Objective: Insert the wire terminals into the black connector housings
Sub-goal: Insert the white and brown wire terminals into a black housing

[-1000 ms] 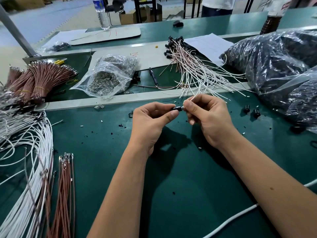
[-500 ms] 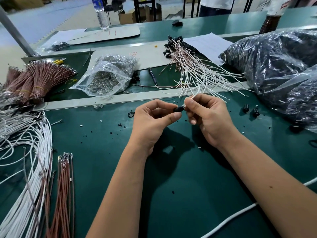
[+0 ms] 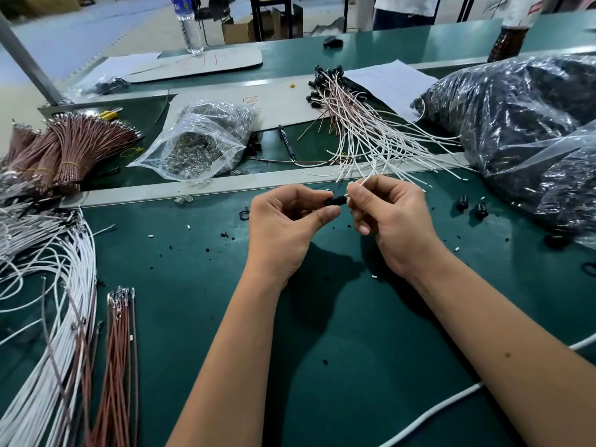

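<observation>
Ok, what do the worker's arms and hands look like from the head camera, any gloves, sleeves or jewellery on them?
Both are bare. The left hand and right hand wear no gloves, and no rings show. No sleeve, watch or wrist strap shows on either forearm as far as the frame reaches. Fingernails are short and unpainted. A small dark mark sits on the right forearm.

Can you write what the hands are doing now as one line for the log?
left hand: pinches black housing | right hand: pinches white wire at housing | step: inserting
</observation>
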